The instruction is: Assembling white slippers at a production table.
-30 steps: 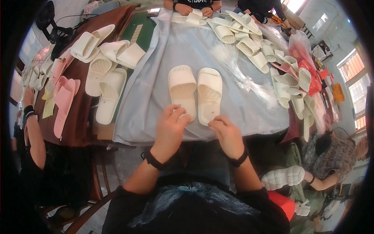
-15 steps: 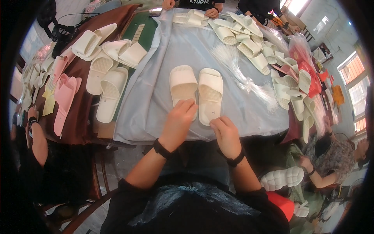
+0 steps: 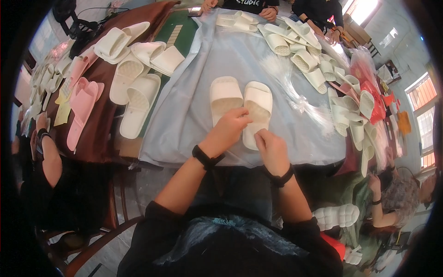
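Two cream slippers lie side by side in front of me on a grey cloth, toes pointing away. My left hand [image 3: 230, 129] crosses the heel part of the left slipper [image 3: 226, 93]. Its fingers are pinched together by the inner edge of the right slipper [image 3: 257, 99]; what they hold, if anything, does not show. At the right slipper's heel, on its outer side, my right hand [image 3: 273, 151] is also closed, with thumb and fingertips together. Whether it grips the edge or something thin is hidden.
Cream slippers [image 3: 140, 104] and pink slippers [image 3: 85, 108] lie on brown cloth to the left. A bundle of clear plastic strands [image 3: 302, 104] lies right of centre, near piled slippers [image 3: 307, 64]. Co-workers' hands [image 3: 268, 14] show at the far edge; other people sit left and right.
My left hand has moved right, from the left slipper's heel to the right slipper's inner edge. My right hand has shifted slightly up along the heel. The whole view has shifted a little.
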Demonstrator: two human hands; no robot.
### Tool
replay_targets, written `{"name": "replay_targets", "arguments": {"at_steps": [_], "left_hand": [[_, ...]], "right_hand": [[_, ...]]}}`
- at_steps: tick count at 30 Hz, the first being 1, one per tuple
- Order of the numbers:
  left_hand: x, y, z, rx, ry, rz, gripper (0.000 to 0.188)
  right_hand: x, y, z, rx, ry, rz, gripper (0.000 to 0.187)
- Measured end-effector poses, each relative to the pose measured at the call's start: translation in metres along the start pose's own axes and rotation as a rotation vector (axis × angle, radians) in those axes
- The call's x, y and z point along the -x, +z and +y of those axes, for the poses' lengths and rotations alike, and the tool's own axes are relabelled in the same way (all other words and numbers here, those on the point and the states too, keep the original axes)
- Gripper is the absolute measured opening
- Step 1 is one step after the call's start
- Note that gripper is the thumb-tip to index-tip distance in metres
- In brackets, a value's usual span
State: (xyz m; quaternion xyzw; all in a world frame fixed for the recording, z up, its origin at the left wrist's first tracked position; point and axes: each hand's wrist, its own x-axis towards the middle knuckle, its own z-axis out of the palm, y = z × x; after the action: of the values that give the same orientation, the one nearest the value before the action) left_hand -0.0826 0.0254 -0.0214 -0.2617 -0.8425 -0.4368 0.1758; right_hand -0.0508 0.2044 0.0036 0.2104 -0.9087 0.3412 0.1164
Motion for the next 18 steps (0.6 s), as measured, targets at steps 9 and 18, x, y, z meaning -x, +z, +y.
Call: {"name": "replay_targets", "arguments": {"at_steps": [9,18], "left_hand": [[0.012,-0.012,0.022,-0.14,0.032,0.05,0.033],[0.041,-0.034,0.027,-0.115,-0.129,0.052,0.024]], "right_hand": [[-0.005,0.003,0.003,0.071,0.023,0.03,0.014],[0.005,-0.012,0.002,0.118,-0.014,-0.097,0.013]]}}
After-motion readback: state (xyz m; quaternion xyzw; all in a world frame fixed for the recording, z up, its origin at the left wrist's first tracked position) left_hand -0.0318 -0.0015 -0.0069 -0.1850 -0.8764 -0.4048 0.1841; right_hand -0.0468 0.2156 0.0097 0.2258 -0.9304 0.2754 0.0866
